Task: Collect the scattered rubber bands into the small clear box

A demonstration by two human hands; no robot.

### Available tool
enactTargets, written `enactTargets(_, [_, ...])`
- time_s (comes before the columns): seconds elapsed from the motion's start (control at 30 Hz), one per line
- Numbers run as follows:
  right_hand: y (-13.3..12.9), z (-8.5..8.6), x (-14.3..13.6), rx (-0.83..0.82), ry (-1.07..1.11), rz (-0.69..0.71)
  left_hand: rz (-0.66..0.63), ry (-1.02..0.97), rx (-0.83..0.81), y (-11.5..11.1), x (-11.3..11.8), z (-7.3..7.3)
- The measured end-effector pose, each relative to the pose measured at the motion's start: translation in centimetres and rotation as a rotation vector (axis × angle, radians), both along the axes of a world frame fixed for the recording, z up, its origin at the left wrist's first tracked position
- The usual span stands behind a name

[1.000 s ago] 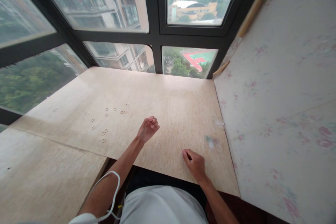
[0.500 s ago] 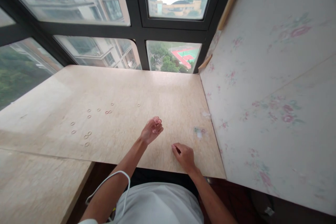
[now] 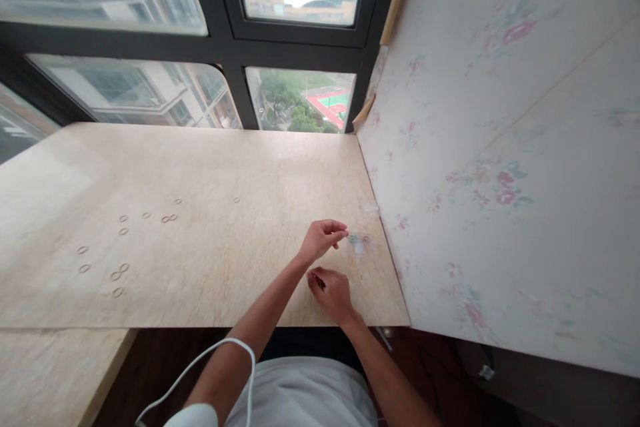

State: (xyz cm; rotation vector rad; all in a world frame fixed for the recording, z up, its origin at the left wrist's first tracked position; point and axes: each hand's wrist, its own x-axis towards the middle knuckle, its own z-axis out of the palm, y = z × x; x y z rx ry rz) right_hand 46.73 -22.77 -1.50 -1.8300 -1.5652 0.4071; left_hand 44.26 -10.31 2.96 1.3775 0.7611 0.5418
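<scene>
On the table (image 3: 280, 173) near the wall (image 3: 450, 113), the small clear bag (image 3: 359, 248) lies just right of my left hand (image 3: 323, 240), its longer side seeming to run sideways. This nearer hand's fingers draw together at the bag's left edge, whether gripping it I cannot tell; my right hand (image 3: 331, 293), closer to my body, is curled, its contents unclear.

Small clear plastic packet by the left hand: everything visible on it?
The small clear plastic packet looks thin and see-through, with a white patch low in its middle and greenish and reddish marks along its top. It lies flat on the beige marbled tabletop, near the white floral wall. The left hand's fingertips meet its left edge in view; contact is unclear.
</scene>
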Motion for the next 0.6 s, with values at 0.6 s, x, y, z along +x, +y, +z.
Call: enactTargets(0.6, [-0.1,-0.7,0.7,-0.042,0.113,-0.045,-0.190,0.335,0.675,-1.1,5.0,-0.3])
